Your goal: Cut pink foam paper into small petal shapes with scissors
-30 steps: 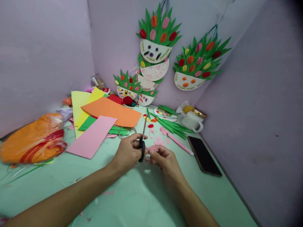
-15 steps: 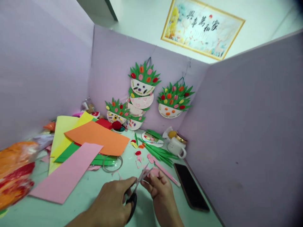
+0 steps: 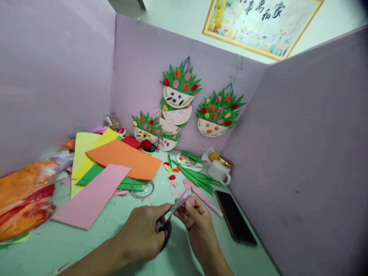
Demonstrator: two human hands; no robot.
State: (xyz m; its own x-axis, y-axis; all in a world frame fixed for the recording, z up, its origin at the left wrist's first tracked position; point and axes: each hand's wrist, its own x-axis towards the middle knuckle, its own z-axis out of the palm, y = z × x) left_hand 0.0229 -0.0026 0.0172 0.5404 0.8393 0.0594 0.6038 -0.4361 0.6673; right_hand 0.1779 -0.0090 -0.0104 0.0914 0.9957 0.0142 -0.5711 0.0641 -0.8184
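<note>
My left hand (image 3: 146, 230) is closed around black-handled scissors (image 3: 165, 234), whose blades are parted and point up and to the right. Between the fingertips of my right hand (image 3: 198, 220) is a small pink piece of paper (image 3: 191, 199), partly covered by the blades and fingers. The blades reach across this piece; whether they touch it is hard to see. Just beyond my hands lie small pink scraps (image 3: 173, 189), a red oval cutout (image 3: 171, 177) and a pink pen (image 3: 209, 204).
Coloured sheets, with orange (image 3: 126, 157) and pink (image 3: 92, 199) on top, lie left of a roll of clear tape (image 3: 142, 188). A phone (image 3: 235, 218) is at right, near a white mug (image 3: 217, 171) and green paper strips (image 3: 198, 179). Paper flower baskets (image 3: 212, 127) hang behind.
The camera view has tilted down and shifted slightly left, so the scene sits higher and further right. My hands keep hold of the scissors and pink piece, with the blades still parted.
</note>
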